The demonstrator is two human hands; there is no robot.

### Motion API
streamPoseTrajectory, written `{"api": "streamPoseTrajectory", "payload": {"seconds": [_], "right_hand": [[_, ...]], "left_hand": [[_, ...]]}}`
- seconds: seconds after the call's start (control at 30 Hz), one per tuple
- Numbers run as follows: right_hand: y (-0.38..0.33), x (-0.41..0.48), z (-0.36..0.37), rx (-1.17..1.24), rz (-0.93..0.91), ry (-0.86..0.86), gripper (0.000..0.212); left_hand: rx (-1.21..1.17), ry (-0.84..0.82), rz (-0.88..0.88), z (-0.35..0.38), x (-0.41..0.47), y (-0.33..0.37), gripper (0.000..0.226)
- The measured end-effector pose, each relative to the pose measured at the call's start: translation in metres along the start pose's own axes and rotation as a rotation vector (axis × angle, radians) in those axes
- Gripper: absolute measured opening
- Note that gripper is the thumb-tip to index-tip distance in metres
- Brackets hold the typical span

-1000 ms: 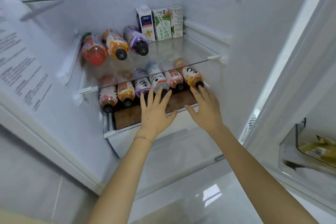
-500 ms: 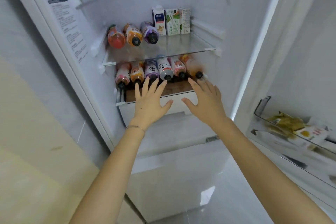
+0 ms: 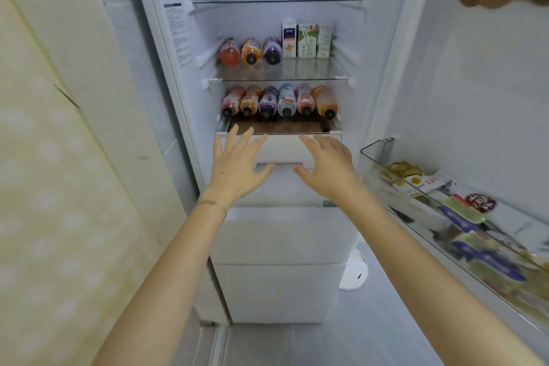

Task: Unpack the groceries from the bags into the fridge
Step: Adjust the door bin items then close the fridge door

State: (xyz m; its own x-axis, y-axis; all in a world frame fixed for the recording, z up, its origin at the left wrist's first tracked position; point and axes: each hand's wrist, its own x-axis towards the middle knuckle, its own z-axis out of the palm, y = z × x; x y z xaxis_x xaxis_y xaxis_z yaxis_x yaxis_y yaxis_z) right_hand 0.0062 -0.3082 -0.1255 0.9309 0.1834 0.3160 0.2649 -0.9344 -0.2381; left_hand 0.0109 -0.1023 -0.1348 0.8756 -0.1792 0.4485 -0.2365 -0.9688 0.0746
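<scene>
Bottles (image 3: 279,102): laid in a row on the lower shelf (image 3: 279,127).
Change: left hand (image 3: 237,168) and right hand (image 3: 328,171) are drawn back to the drawer (image 3: 285,149) front.
Fingers (image 3: 231,140): spread apart, nothing held.
Meaning: batch judged stowed.

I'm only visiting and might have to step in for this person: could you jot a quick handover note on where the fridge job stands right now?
Left hand: open, fingers spread, holds nothing.
Right hand: open, holds nothing.
Both are in front of the white drawer under the lower shelf; I cannot tell whether they touch it.
Things: six bottles lie caps forward on the lower shelf. On the shelf above, three bottles lie and three cartons stand. There are packets in the door bin.
Done: those items are stored.
Left: no bags are in view, so what remains to unpack is unknown.
</scene>
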Motion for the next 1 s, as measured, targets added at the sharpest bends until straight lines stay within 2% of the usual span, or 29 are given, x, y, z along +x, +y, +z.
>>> {"api": "streamPoseTrajectory", "payload": {"seconds": [0.27,0.53,0.73,1.0], "right_hand": [[-0.024,-0.057,-0.037,0.005,-0.045,0.12,0.069],[-0.039,-0.143,-0.074,-0.024,0.047,0.206,0.059],[-0.024,-0.221,-0.098,-0.033,0.175,0.248,0.059],[0.024,-0.294,-0.146,-0.111,0.303,0.363,0.055]], "left_hand": [[-0.012,0.027,0.03,-0.056,-0.043,0.017,0.066],[-0.051,0.051,0.144,-0.083,-0.096,0.041,0.062],[-0.129,-0.05,0.24,-0.082,-0.127,0.103,0.062],[-0.198,-0.046,0.41,-0.101,-0.148,0.202,0.065]]}}
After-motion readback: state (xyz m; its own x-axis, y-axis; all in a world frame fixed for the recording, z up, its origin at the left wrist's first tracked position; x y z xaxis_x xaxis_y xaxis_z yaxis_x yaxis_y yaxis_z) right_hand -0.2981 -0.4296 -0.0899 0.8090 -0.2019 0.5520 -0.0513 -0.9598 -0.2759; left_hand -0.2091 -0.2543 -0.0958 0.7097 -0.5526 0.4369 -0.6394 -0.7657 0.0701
